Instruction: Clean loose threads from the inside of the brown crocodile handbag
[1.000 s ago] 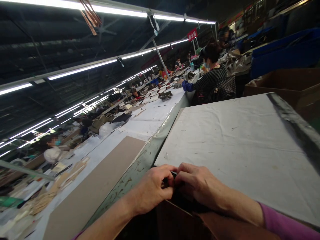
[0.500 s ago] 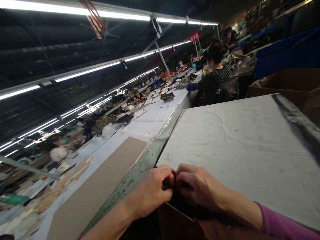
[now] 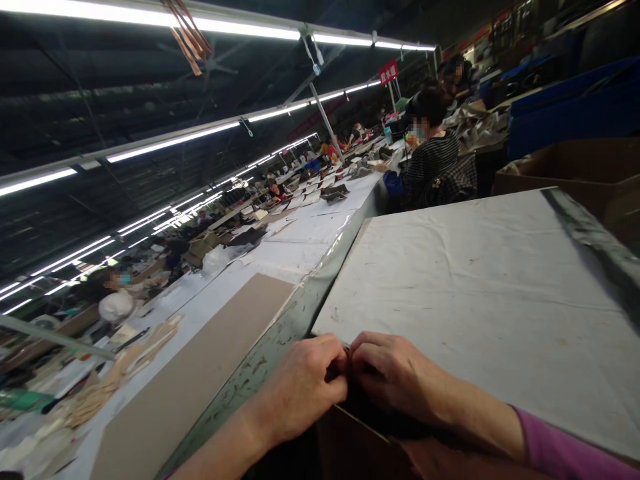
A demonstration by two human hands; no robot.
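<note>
My left hand (image 3: 317,373) and my right hand (image 3: 387,367) meet at the near corner of a white-covered table (image 3: 475,287). Both are closed, fingers curled and pinched together, with the fingertips almost touching. Whatever they pinch is dark and mostly hidden behind the fingers, so I cannot make out what it is. Just below them lies dark brown material (image 3: 360,443) with a thin pale edge, in shadow at the bottom of the view.
Left of my hands runs a long white worktable (image 3: 320,230) with a grey-brown board (image 3: 200,373) and tan cut pieces (image 3: 150,343). A co-worker in a striped top (image 3: 433,157) sits ahead. At right stand a cardboard box (image 3: 565,163) and a blue bin (image 3: 575,100).
My hands stay together at the same corner, shifted only very slightly. The co-worker's arm ahead has drawn back a little.
</note>
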